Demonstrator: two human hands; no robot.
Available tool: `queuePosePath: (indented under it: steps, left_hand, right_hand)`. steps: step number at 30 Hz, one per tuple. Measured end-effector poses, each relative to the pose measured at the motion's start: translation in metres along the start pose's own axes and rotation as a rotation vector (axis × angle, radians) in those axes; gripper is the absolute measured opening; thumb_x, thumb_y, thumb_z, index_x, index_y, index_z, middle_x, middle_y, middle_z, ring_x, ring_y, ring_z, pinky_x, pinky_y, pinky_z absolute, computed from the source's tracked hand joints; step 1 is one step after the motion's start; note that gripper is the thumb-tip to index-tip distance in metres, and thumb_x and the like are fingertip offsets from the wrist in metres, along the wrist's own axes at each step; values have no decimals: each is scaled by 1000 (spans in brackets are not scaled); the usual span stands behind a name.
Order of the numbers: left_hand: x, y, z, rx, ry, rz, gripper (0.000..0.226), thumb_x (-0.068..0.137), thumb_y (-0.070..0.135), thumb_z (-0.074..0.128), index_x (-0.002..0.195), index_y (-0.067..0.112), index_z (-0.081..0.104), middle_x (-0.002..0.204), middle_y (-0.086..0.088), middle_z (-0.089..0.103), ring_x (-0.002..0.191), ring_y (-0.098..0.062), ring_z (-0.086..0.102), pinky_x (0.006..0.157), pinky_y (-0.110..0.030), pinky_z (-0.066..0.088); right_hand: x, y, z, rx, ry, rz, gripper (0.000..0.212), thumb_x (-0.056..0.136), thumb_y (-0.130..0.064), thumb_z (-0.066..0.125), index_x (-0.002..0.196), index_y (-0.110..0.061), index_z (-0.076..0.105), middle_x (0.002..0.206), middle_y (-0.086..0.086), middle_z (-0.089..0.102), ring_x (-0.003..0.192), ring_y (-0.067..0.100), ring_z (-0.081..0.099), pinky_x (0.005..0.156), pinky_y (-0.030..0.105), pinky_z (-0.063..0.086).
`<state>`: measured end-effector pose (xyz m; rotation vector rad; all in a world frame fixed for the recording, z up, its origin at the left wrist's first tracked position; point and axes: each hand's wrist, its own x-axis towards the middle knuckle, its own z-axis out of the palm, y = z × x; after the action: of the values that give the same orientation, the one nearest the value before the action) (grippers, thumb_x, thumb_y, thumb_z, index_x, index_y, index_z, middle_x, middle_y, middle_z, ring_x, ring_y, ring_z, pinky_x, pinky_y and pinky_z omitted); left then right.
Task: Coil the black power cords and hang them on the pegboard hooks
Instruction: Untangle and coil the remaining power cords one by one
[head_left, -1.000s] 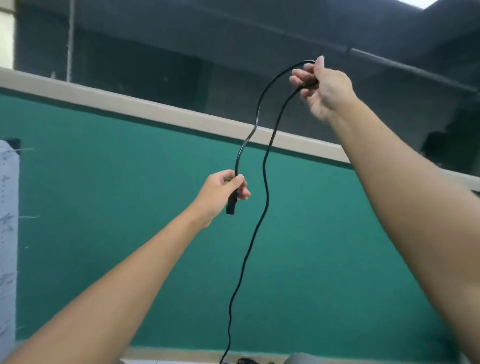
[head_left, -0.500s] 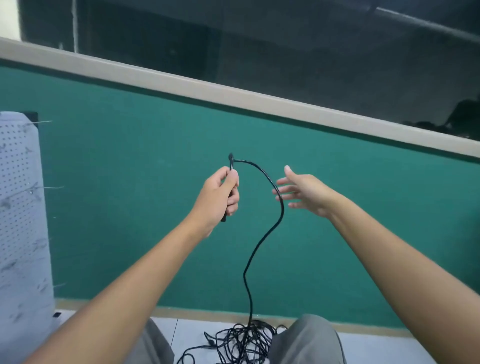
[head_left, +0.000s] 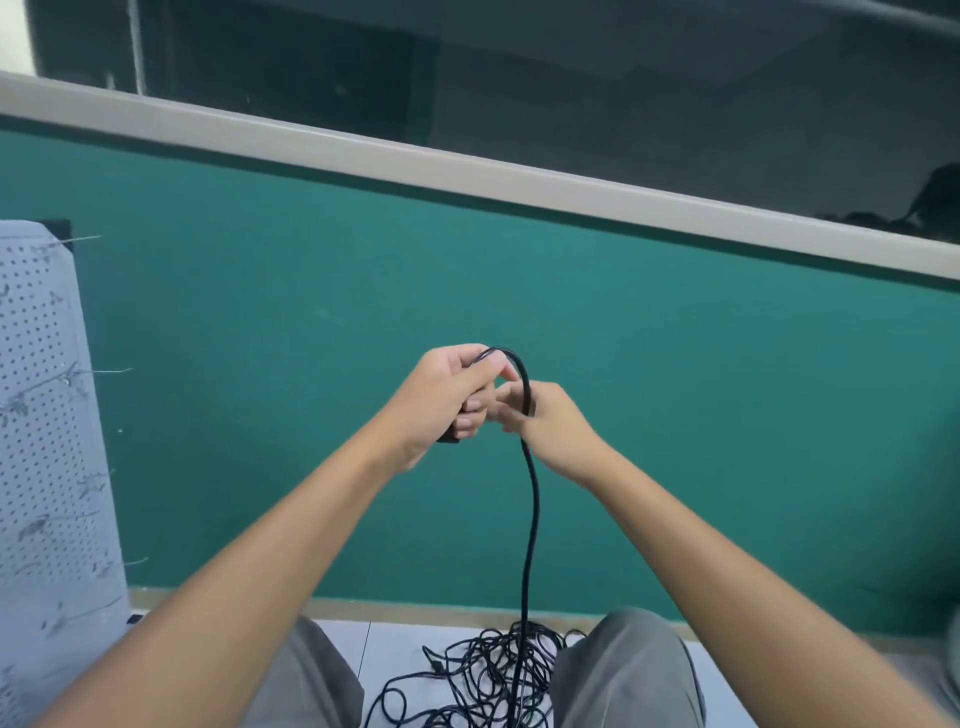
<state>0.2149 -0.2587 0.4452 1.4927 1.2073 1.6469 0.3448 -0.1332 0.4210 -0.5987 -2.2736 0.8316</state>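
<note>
Your left hand grips plug end and first loop of thin black rubber power cord; right hand pinches strand beside it. Rest lies tangled on white floor between knees. Risk: hard pull tightens knots, loop slips.

Teal wall, beige ledge above; dark window on top. White tiled floor below.

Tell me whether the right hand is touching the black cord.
Touching. The head view shows the black cord passing over the right hand, whose fingers close on it.
</note>
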Motion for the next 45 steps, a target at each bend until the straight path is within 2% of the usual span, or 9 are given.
queuePosePath:
  steps: [6,10,15,19,26,30,33,39,45]
  left_hand:
    - [1,-9,-6,-153,53,9,30,107,31,53,102,7,70,72,-1,47,54,-16,42,55,-26,41]
    - [3,-23,-5,-272,79,-85,34,106,39,51,100,13,72,98,-1,63,81,-19,65,89,-39,57]
    - [3,-37,1,-499,27,-194,27,108,34,49,97,10,58,122,-13,69,117,-34,69,98,-58,56]
    - [-6,-38,9,-504,-61,-224,35,109,33,43,117,2,58,125,-21,69,115,-41,69,99,-62,53]
    - [-31,-36,-6,-419,-261,-408,60,100,51,40,117,0,66,103,-17,72,85,-28,71,77,-41,60]
    - [-46,-38,-5,-485,-355,-478,56,99,59,41,96,8,63,79,-4,51,66,-17,50,63,-30,52]
    - [-57,-37,5,-489,-426,-532,57,94,70,33,87,15,47,71,1,36,56,-12,39,51,-21,44]
    - [-79,-58,23,-604,-371,-613,68,86,83,30,77,17,43,64,3,29,42,-5,30,33,-15,28]
    - [-106,-93,27,-803,-186,-493,73,90,74,30,90,15,73,74,2,49,57,-9,39,50,-19,39]
  right_hand:
    - [-30,-2,-1,249,115,25,13,103,-17,59,96,-10,68,96,5,78,91,21,75,83,35,57]
    - [-36,-3,-14,61,136,-22,25,106,-26,55,90,-20,73,94,-1,72,91,11,67,89,35,55]
    - [-39,-26,-22,153,153,-30,23,104,-20,59,91,-11,76,67,-11,59,62,11,45,62,18,40]
    - [-38,-46,-17,228,165,-50,18,99,-16,66,87,-6,75,71,8,64,59,14,54,62,23,49]
    - [-45,-46,-18,31,160,-18,13,87,-25,81,82,-14,76,64,-21,65,57,-3,52,62,12,39]
    - [-55,-40,-1,116,85,-15,14,98,-30,68,107,-21,74,101,-5,75,92,12,65,79,26,50]
    - [-65,-33,18,441,-48,77,50,104,-54,37,130,-20,64,128,2,70,120,17,64,100,40,53]
    - [-84,-23,58,711,-65,183,72,91,-75,30,120,-22,69,116,15,74,121,44,63,111,76,30]
    - [-91,0,75,651,83,296,64,100,-64,26,117,-17,67,102,1,76,66,20,65,67,29,53]
